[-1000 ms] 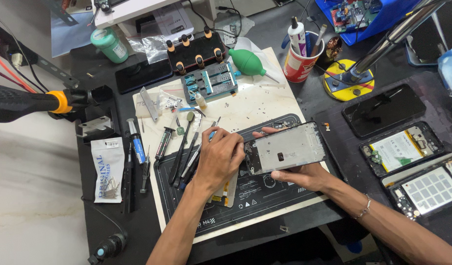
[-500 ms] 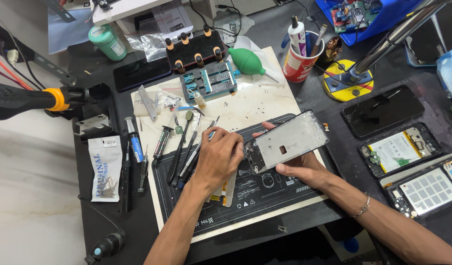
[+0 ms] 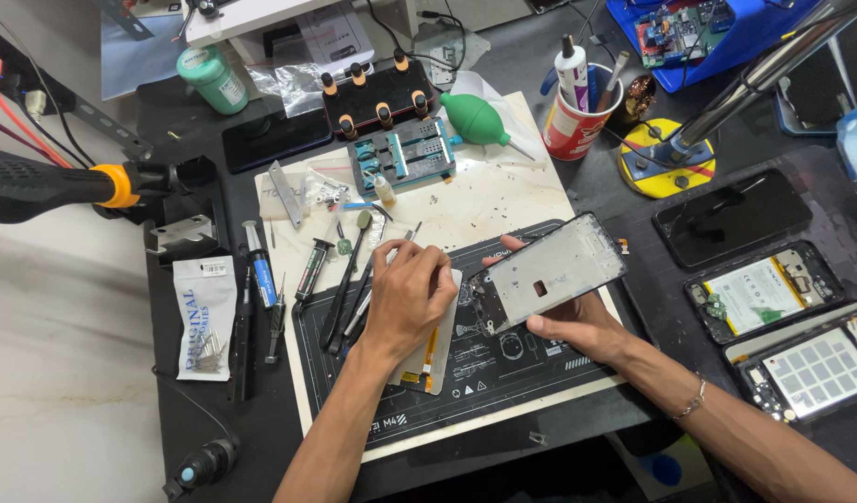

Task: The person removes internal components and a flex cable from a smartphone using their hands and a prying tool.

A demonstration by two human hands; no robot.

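My right hand (image 3: pixel 577 328) grips a grey metal phone frame (image 3: pixel 551 273) from below and holds it tilted above the black repair mat (image 3: pixel 503 373). My left hand (image 3: pixel 411 296) lies palm down on the mat, its fingers curled over a flat white phone display panel (image 3: pixel 438 359) that lies under it. A few hand tools (image 3: pixel 354 279) lie fanned out just left of that hand. What the left fingertips pinch is hidden.
A red cup (image 3: pixel 573 121) of tools, a green air blower (image 3: pixel 479 119) and a board holder (image 3: pixel 402 154) stand behind the mat. Opened phones (image 3: pixel 763 293) lie at the right. A black-and-orange handled tool (image 3: pixel 56 186) juts in from the left; a white packet (image 3: pixel 203 312) lies below it.
My right hand has lifted and tilted the phone frame up to the right. My left hand has stayed on the white panel.
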